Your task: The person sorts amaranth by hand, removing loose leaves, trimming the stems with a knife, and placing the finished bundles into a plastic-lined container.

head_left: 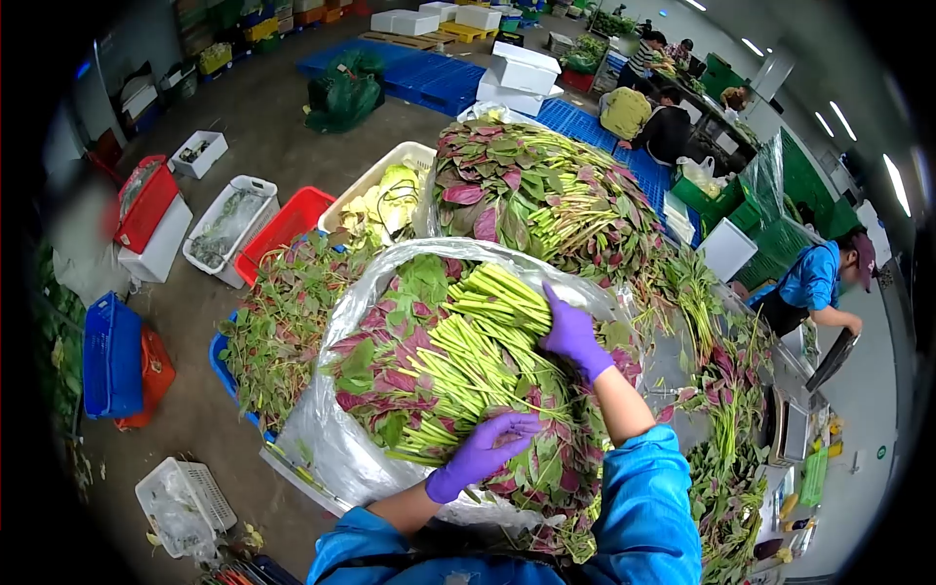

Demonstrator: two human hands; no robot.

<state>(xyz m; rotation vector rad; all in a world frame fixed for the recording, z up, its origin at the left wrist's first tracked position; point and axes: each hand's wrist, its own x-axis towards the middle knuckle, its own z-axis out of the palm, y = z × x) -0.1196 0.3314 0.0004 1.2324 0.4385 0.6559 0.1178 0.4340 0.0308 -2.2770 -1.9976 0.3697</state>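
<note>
A large clear plastic bag (336, 390) stands wide in front of me, packed with red-and-green leafy stalks that look like amaranth (468, 356). My right hand (577, 336), in a purple glove, cups against the cut ends of a bundle of pale green stems (497, 297) at the bag's right side. Its fingers look spread, though partly hidden by the stems. Lower down, my left hand (487, 453), also gloved in purple, hovers over or rests on the leaves with fingers stretched and nothing in its grasp.
Behind the bag rises another heap of amaranth (546, 185). Loose greens (292, 331) fill a blue crate on the left, and more lie along the metal table (668, 366). A red crate (283, 234) and white crates stand on the floor. A co-worker (819, 278) is at right.
</note>
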